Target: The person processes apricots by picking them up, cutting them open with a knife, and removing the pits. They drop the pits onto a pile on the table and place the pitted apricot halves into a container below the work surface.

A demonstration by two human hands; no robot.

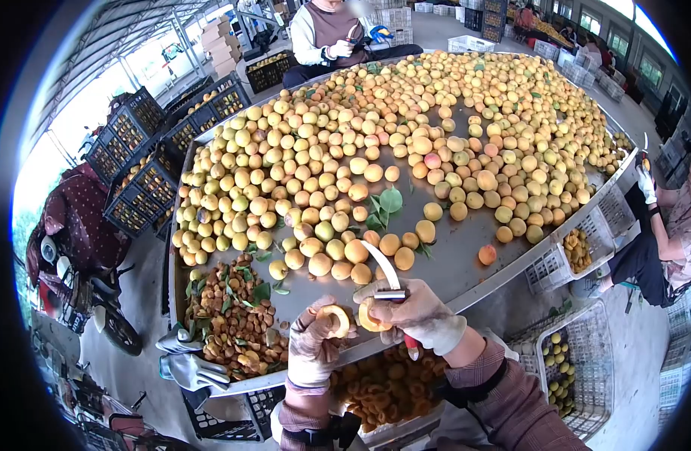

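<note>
Both hands full at the fruit table

So the left hand [311, 342] has its gloved fingers curled round a cut half [333, 321], open face showing. Right hand [420, 314], also gloved, is closed on a curved knife [383, 264], blade up and pointing left, and pinches a second half [373, 316] just beside the first. Both halves are over the near edge of the metal table [454, 274]. Whole fruit [308, 158] covers most of the far side, brown scraps [236, 319] pile up near left by some spare gloves [193, 370], and more cut pieces [390, 387] sit below the near edge.
</note>
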